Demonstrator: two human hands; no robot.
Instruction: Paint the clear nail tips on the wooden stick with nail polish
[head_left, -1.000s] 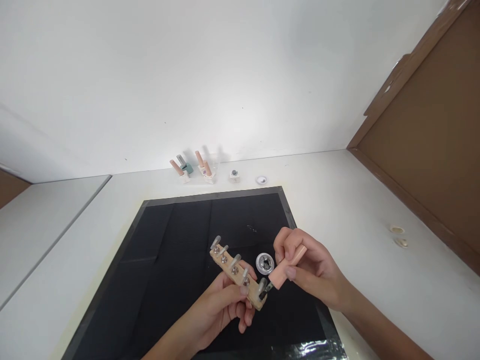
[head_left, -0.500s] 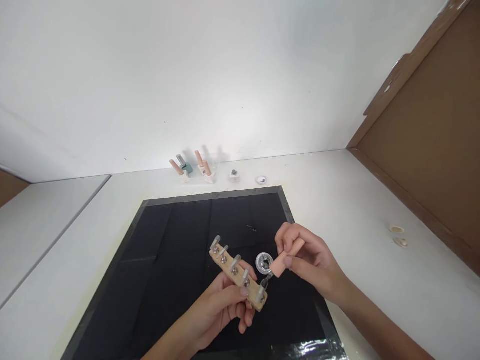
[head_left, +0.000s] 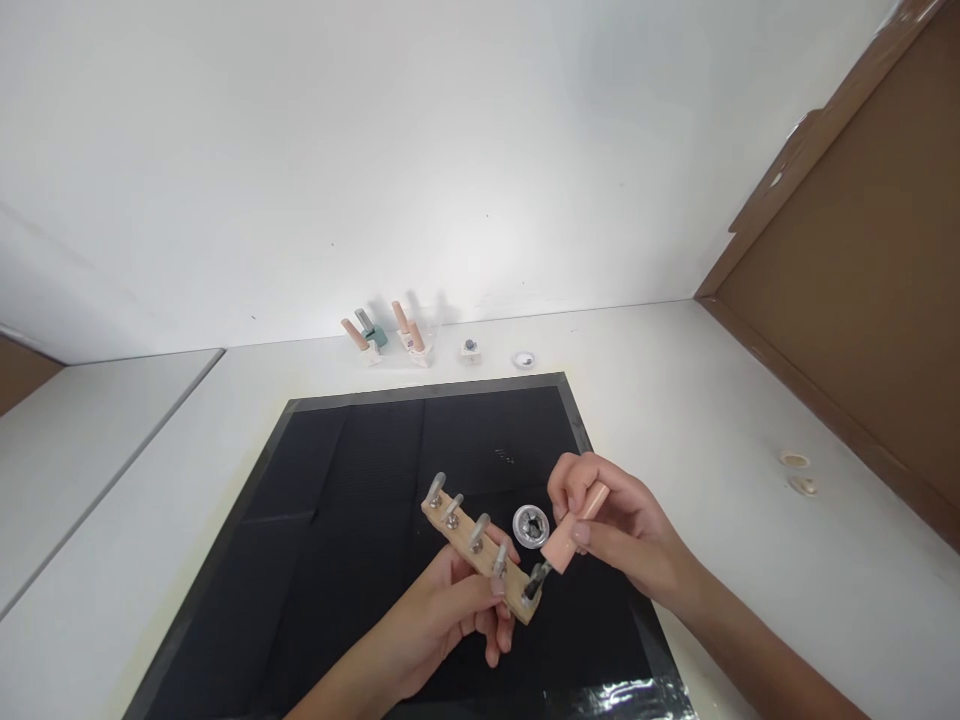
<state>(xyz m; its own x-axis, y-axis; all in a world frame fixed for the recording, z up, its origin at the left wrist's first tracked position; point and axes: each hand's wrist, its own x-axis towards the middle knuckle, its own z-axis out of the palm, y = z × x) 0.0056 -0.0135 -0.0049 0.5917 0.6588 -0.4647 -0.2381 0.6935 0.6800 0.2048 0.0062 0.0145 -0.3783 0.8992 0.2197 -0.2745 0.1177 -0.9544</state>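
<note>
Lower center, the left hand (head_left: 442, 625) is gripping a light, stiff wooden strip (head_left: 480, 553) mid-length; the right hand (head_left: 611, 525) is pinching a brush cap (head_left: 574, 530), seemingly delicate.

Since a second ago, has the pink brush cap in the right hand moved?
Yes. The pink brush cap has tilted more upright and drawn slightly nearer the small silver dish on the black mat.

Single head-worn view, forward and down, close over the black mat (head_left: 352, 480), seemingly toward a white wall.
</note>
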